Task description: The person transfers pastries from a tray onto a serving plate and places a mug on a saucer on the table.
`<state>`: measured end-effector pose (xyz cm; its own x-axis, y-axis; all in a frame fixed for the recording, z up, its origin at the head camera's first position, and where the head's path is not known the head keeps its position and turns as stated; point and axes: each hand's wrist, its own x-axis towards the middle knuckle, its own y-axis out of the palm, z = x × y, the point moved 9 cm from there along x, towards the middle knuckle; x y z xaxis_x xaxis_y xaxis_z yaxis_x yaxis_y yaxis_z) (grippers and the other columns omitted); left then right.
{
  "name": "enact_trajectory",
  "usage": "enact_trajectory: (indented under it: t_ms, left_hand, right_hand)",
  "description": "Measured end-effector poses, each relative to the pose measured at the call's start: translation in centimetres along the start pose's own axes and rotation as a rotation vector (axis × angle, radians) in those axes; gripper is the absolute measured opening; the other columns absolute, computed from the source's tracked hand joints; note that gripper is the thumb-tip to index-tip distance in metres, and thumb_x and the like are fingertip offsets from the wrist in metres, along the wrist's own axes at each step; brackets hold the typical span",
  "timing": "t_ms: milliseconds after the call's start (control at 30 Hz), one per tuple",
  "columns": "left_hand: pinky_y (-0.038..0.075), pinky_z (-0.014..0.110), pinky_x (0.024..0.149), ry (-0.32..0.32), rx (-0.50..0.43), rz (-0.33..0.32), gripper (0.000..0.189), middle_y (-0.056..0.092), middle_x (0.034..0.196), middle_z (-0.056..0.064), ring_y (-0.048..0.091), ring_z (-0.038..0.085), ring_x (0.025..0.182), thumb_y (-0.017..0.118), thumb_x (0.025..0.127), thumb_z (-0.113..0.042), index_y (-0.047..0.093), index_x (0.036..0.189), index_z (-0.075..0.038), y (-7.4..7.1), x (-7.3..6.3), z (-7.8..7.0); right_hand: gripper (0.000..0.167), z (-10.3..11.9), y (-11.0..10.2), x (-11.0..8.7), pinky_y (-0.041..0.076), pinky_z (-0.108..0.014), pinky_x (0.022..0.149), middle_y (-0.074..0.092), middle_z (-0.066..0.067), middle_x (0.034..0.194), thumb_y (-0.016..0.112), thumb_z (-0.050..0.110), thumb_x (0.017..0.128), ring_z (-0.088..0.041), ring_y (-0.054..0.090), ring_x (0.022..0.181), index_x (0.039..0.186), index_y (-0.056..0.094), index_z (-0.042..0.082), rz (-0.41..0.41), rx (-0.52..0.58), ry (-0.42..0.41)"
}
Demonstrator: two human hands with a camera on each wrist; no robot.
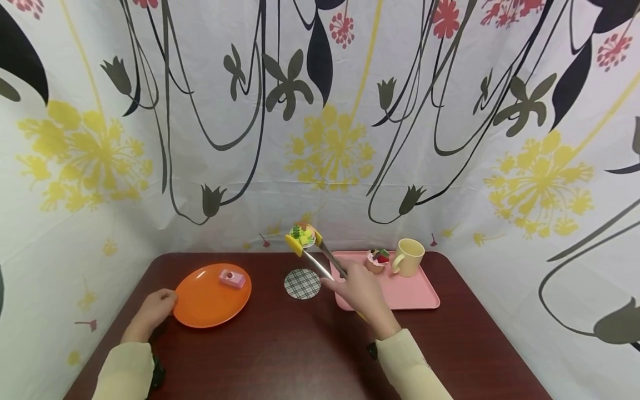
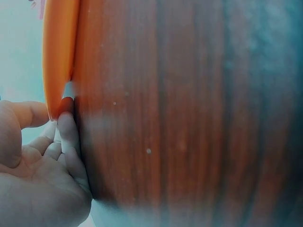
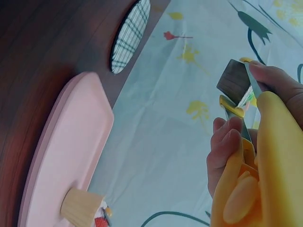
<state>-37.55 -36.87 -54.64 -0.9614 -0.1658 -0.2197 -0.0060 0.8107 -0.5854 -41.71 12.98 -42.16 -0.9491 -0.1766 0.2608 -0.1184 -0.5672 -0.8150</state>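
Note:
My left hand point(image 1: 155, 309) pinches the near-left rim of an orange plate point(image 1: 205, 303); in the left wrist view the thumb is on one side of the rim and fingers are on the other. A small pink toy cake point(image 1: 232, 279) sits on that plate. My right hand point(image 1: 361, 289) grips tongs point(image 3: 279, 161) with yellow handles and yellow tips. Between the tips is a small toy cake point(image 1: 303, 236) with green and yellow topping, its dark brown underside showing in the right wrist view. It is held up above and behind a round checked coaster point(image 1: 302, 284).
To the right lies a pink tray point(image 1: 412, 297), its left edge beneath my right hand. On it stand a toy cupcake point(image 1: 377, 262) with red and green topping and a pale yellow mug point(image 1: 409, 258). Flower-printed cloth point(image 1: 330, 150) hangs behind the dark wooden table point(image 1: 260, 355).

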Motion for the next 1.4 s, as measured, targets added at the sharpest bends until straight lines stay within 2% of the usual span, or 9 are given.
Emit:
enact_trajectory:
  t_ms: [133,200,367,500,800,1067,1400]
  left_hand:
    - [0.047,0.039,0.083,0.002,-0.002,-0.001,0.049,0.061,0.104,0.016,0.057,0.031,0.102,0.038,0.106,-0.025,0.051,0.133,0.013,0.0,0.1,-0.1]
    - [0.047,0.038,0.083,0.004,-0.002,-0.001,0.049,0.061,0.104,0.016,0.057,0.031,0.102,0.038,0.106,-0.025,0.051,0.133,0.013,0.0,0.1,-0.1]
    - [0.047,0.037,0.082,0.005,-0.007,0.004,0.049,0.061,0.103,0.015,0.057,0.03,0.1,0.037,0.107,-0.025,0.05,0.134,0.014,0.1,0.1,0.0]
    - [0.047,0.037,0.081,-0.002,-0.011,0.003,0.049,0.06,0.101,0.014,0.058,0.029,0.099,0.037,0.107,-0.026,0.05,0.133,0.013,0.1,0.0,0.2]
    - [0.046,0.037,0.08,0.007,-0.009,0.003,0.049,0.06,0.097,0.012,0.058,0.028,0.097,0.036,0.106,-0.025,0.05,0.132,0.013,0.1,0.1,0.1]
    - [0.045,0.036,0.079,-0.003,-0.008,0.004,0.047,0.059,0.096,0.011,0.058,0.029,0.097,0.038,0.105,-0.025,0.051,0.13,0.012,0.1,0.1,0.3]
    - [0.042,0.038,0.077,-0.006,-0.013,-0.007,0.036,0.057,0.088,0.009,0.056,0.027,0.091,0.037,0.104,-0.024,0.054,0.114,0.006,-0.2,0.3,0.5]
  right_hand:
    - [0.035,0.9,0.2,0.0,0.037,-0.035,0.06,0.05,0.007,0.07,0.086,0.052,0.087,-0.014,0.049,0.064,0.107,0.072,0.027,-0.011,0.007,-0.025]
    - [0.034,1.3,0.2,0.0,0.039,-0.034,0.06,0.055,0.006,0.071,0.087,0.051,0.088,-0.013,0.051,0.065,0.106,0.071,0.027,-0.018,0.017,-0.042]
    - [0.044,2.5,0.7,-0.1,0.048,-0.034,0.067,0.068,0.007,0.084,0.085,0.052,0.089,-0.013,0.059,0.073,0.122,0.075,0.025,-0.013,0.023,-0.075]
    - [0.053,3.6,1.4,0.0,0.051,-0.034,0.07,0.07,0.009,0.089,0.084,0.054,0.089,-0.012,0.061,0.076,0.133,0.073,0.027,-0.001,0.0,-0.109]
    - [0.052,6.2,3.1,0.0,0.049,-0.033,0.065,0.072,0.005,0.091,0.085,0.051,0.088,-0.012,0.059,0.074,0.132,0.073,0.025,0.034,0.005,-0.147]
    - [0.06,7.7,4.5,-0.4,0.048,-0.03,0.065,0.074,0.005,0.096,0.082,0.059,0.088,-0.008,0.059,0.075,0.138,0.071,0.027,0.046,-0.027,-0.161]
    - [0.057,9.2,5.9,-0.7,0.048,-0.031,0.062,0.07,0.007,0.091,0.084,0.058,0.086,-0.009,0.06,0.073,0.134,0.072,0.028,0.084,0.014,-0.166]
